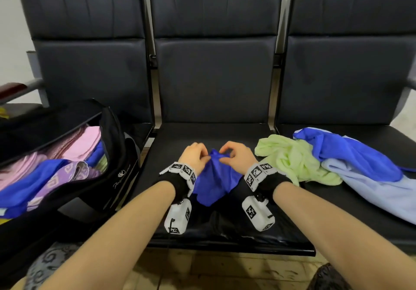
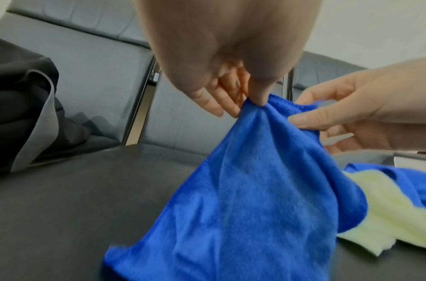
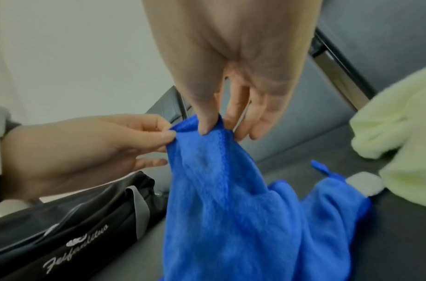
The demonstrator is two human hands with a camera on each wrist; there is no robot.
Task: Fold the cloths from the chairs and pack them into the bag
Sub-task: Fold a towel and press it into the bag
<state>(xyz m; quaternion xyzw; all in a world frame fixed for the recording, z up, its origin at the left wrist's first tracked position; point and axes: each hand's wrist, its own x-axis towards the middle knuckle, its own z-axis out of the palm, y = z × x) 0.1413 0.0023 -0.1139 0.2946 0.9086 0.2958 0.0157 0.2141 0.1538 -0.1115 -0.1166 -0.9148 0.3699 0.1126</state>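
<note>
At the centre of the head view, over the middle chair seat (image 1: 225, 132), the left hand (image 1: 194, 154) and right hand (image 1: 238, 154) each pinch the top edge of a royal-blue cloth (image 1: 213, 184) between thumb and forefinger, their other fingers loosely spread. The cloth is plush, with a stitched hem, and hangs bunched in soft folds with its lower end on the seat. At lower left the black bag (image 1: 117, 154) lies open, holding pink, blue and purple patterned cloths; at right lie a crumpled pale-green cloth (image 1: 297, 159), a blue cloth (image 1: 351, 152) and a light-blue cloth (image 1: 378, 186).
</note>
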